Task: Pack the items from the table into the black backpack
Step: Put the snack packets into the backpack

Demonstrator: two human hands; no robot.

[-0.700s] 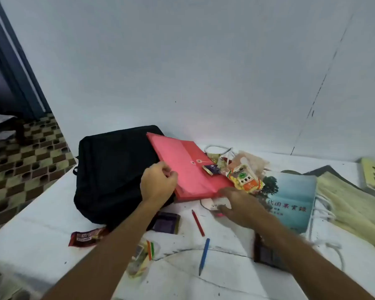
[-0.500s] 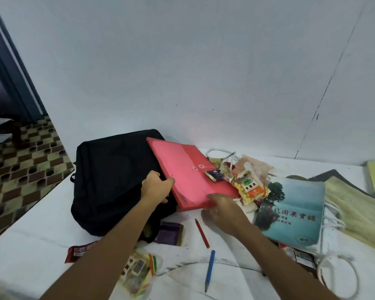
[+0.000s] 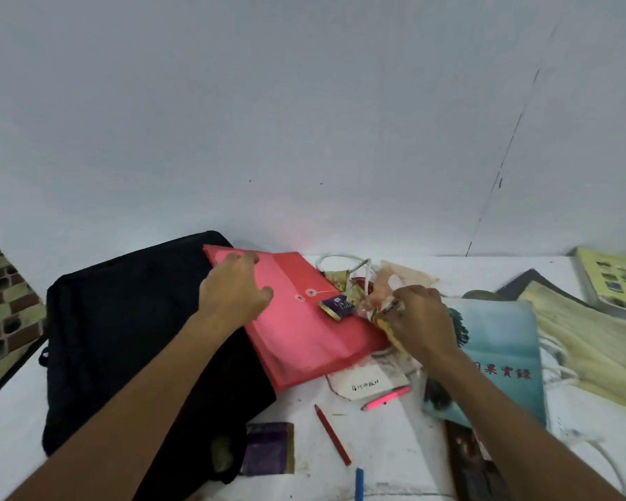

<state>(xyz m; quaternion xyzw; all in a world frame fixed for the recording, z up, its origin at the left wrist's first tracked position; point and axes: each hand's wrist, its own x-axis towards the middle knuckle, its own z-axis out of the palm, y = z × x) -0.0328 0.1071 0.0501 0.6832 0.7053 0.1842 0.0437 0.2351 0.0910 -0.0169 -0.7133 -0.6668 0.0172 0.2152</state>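
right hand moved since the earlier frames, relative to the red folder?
Yes. The right hand has gone from the near edge of the red folder toward the wall, and now grips the snack packet at the folder's right corner.

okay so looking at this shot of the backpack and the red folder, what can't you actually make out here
Head view only:
- Black backpack opening: hidden under the red folder and the left hand.
- Snack packet: mostly covered by the right hand; label unreadable.
- Blue pencil: cut off by the bottom edge.
- Small purple wrapper: print too small.
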